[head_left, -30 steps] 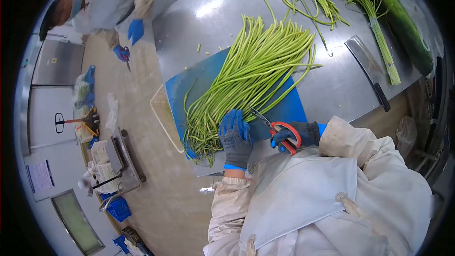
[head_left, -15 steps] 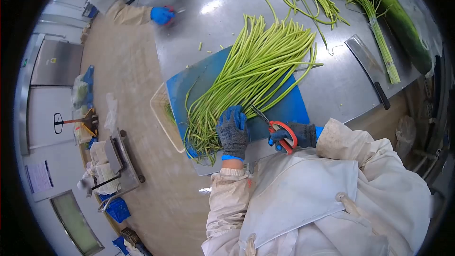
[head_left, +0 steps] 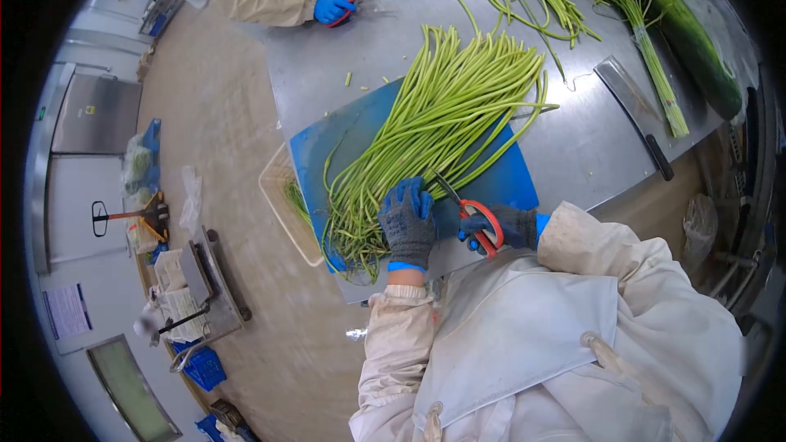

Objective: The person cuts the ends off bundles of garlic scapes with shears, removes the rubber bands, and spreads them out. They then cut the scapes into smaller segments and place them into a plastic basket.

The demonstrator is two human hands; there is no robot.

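A large heap of garlic scapes (head_left: 442,106), long green stems, lies across a blue cutting board (head_left: 503,168) on the steel table. My left hand (head_left: 408,221), in a grey and blue glove, grips the near edge of the heap close to its thin tips; what lies under the fingers is partly hidden. Red-handled scissors (head_left: 481,225) are in my gloved right hand (head_left: 514,227), just right of the left one. Their blades point up and left toward the stems by my left fingertips.
A cleaver (head_left: 626,102) lies at the right, beside a tied bundle of scapes (head_left: 659,74) and a long green gourd (head_left: 679,20). A cream basket (head_left: 282,205) stands below the board's left edge. Across the table, a co-worker's blue-gloved hand (head_left: 332,9) holds red-handled scissors.
The co-worker's hand has moved up and right with its scissors. My hands stay nearly in place, my left a touch to the right, the scissors turned slightly.
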